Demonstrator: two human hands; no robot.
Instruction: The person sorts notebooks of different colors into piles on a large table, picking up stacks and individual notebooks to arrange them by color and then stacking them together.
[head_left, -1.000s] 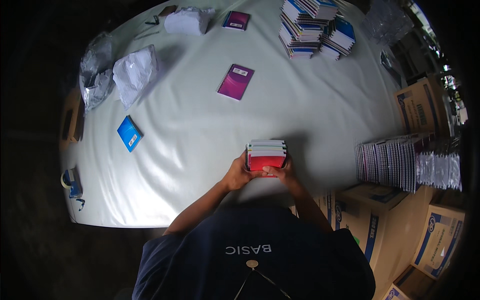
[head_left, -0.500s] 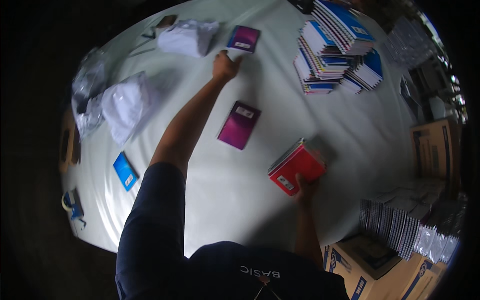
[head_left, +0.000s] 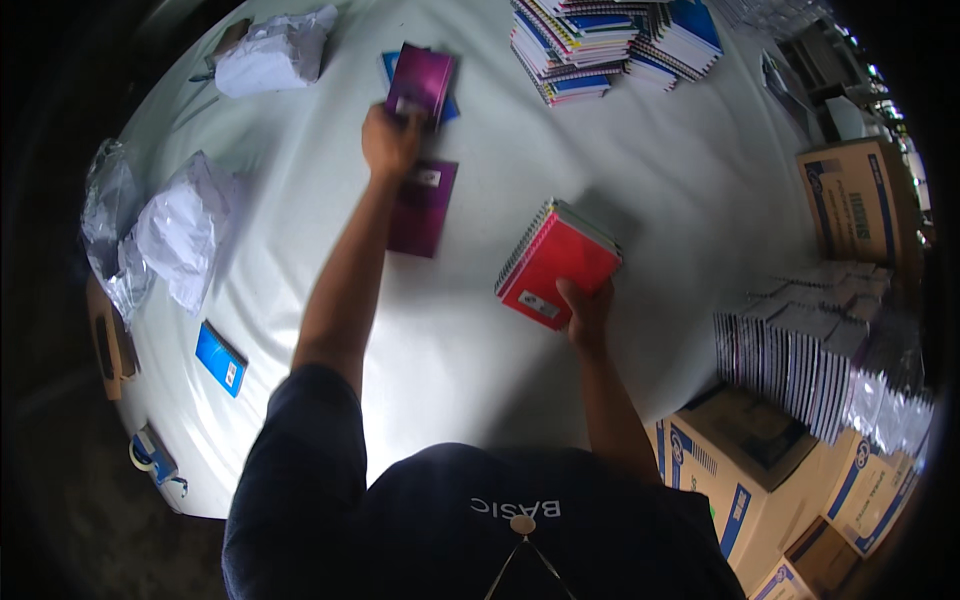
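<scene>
My left hand (head_left: 392,142), reaching far forward, is closed on the near end of a purple notebook (head_left: 424,75). Behind that notebook, a blue notebook (head_left: 449,108) shows only at its edges. A second purple notebook (head_left: 425,215) lies nearer to me, partly covered by my left wrist. My right hand (head_left: 590,312) grips a small stack of spiral notebooks topped by a red notebook (head_left: 565,268), thumb on the cover and fingers hidden beneath. To the left of my left arm, a light blue notebook (head_left: 220,358) rests by itself on the pale table cover (head_left: 460,370).
Tall piles of spiral notebooks (head_left: 570,50) stand at the far side. White plastic-wrapped bundles (head_left: 185,225) sit at the left, above a tape dispenser (head_left: 152,455). On the right are cardboard boxes (head_left: 850,200) and rows of wrapped notebooks (head_left: 790,365).
My left hand has gone from the near edge of the far purple notebook to gripping it, and a blue notebook shows behind it. The whole view has shifted.
</scene>
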